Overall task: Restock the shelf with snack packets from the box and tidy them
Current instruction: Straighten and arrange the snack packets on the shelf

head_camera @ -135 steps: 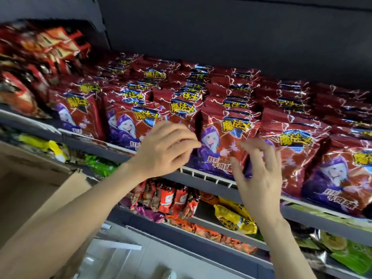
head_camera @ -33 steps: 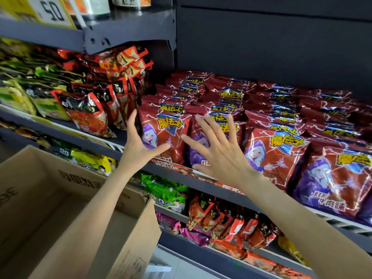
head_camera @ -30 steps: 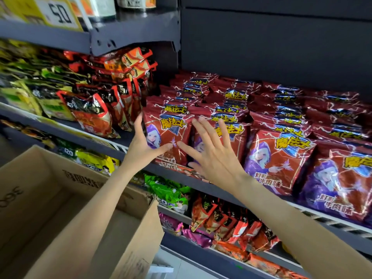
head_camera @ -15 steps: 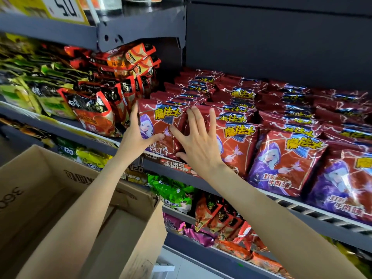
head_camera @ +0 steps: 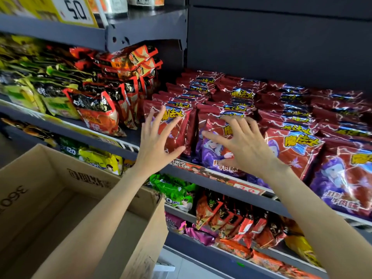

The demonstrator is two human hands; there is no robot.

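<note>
Red and purple foil snack packets point(head_camera: 285, 121) with yellow lettering fill the dark grey metal shelf point(head_camera: 221, 185) in several rows that lean back toward the rear panel. The left hand point(head_camera: 155, 146) is raised in front of the leftmost front packet point(head_camera: 177, 127). Its fingers point(head_camera: 150, 121) are straight and spread apart, and the thumb points to the right along the lower part of this packet; the hand seems to touch the packet, but I cannot tell this for sure, and it grips nothing. The right hand point(head_camera: 244, 143) is in front of the second front packet point(head_camera: 214, 147), just beside the first one. Its fingers point(head_camera: 235, 122) are spread and a little bent over the top edge of the packet, and the thumb points to the left across the printed purple figure. This hand also holds nothing.

The brown cardboard box point(head_camera: 66, 200) stands open at the lower left, below the shelf and under the left forearm. What I can see of its inside shows only bare cardboard.

To the left of the red packets, on the same level, stand black and orange noodle bags point(head_camera: 100, 109) and green bags point(head_camera: 54, 97). On the lower shelf there are green packets point(head_camera: 173, 191) and small orange packets point(head_camera: 231, 216). A yellow and white price card point(head_camera: 74, 11) hangs from the upper shelf.
</note>
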